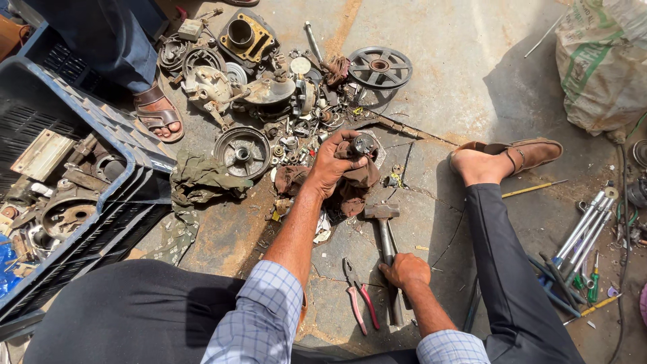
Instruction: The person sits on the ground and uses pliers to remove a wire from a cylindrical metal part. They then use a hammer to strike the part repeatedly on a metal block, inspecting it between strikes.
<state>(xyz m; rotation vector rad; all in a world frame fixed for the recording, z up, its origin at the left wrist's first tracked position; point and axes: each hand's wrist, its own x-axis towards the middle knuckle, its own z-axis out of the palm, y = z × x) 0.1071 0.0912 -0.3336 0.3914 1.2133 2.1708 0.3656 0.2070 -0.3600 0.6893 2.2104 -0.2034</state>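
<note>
My left hand [331, 166] grips a small dark round metal part [364, 144] wrapped in a brown rag [354, 190], held low over the concrete floor. My right hand [404, 271] rests on the metal handle of a hammer [385, 232] that lies on the floor, its head pointing away from me just below the rag. Red-handled pliers [358, 302] lie just left of that hand. My right foot in a brown sandal [507, 159] is planted to the right of the rag.
Greasy engine parts, including a spoked pulley [379, 67] and a round hub [242, 152], are heaped ahead. A dark plastic crate [101, 128] of parts stands left, another person's sandalled foot [159, 113] beside it. Wrenches [585, 228] lie right; a sack [600, 64] sits far right.
</note>
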